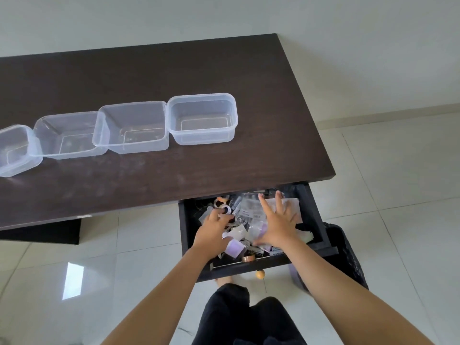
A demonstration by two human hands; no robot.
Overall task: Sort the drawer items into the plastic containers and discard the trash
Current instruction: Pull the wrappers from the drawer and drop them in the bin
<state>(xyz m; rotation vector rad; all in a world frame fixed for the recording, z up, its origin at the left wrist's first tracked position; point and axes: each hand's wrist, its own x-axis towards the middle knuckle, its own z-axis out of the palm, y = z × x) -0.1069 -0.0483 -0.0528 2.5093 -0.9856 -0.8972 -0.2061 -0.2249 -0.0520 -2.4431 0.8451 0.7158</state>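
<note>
Barely started: four tubs (202,119) on tabletop (224,70) at 10 o'clock look empty, drawer (316,212) full. Left hand (211,232) fingers curled into clutter, grip unclear; right hand (280,225) fingers splayed, holding nothing.

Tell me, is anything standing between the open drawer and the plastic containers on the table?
Nothing visible does. The dark tabletop between the drawer and the four clear containers is bare, and the containers are open, without lids. Both the left hand and the right hand are already in the drawer clutter.
</note>
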